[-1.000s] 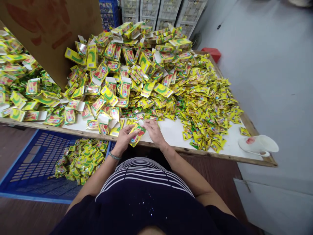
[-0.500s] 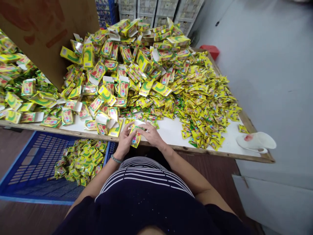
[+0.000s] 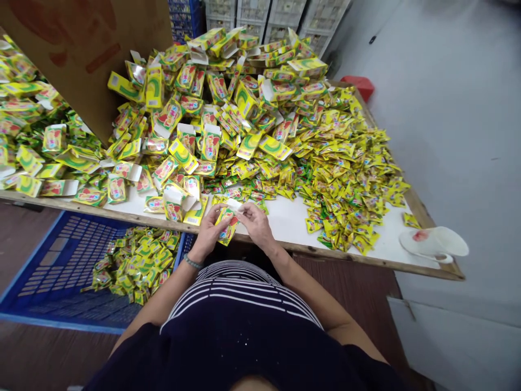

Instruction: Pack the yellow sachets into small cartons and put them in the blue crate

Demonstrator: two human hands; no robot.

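The box [image 3: 227, 230] was over the counter's [image 3: 287, 220] front edge, the left hand's [image 3: 208, 232] grip clamped on its side, the right hand's [image 3: 259, 227] on its open flap [image 3: 233, 204]. Sachets [image 3: 345, 174] lay beyond, rightward.

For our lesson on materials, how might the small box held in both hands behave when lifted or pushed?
The small box is probably light, since the left hand and right hand just pinch it. Its thin white flap suggests card that could crease. Its flat front suggests sliding rather than rolling.
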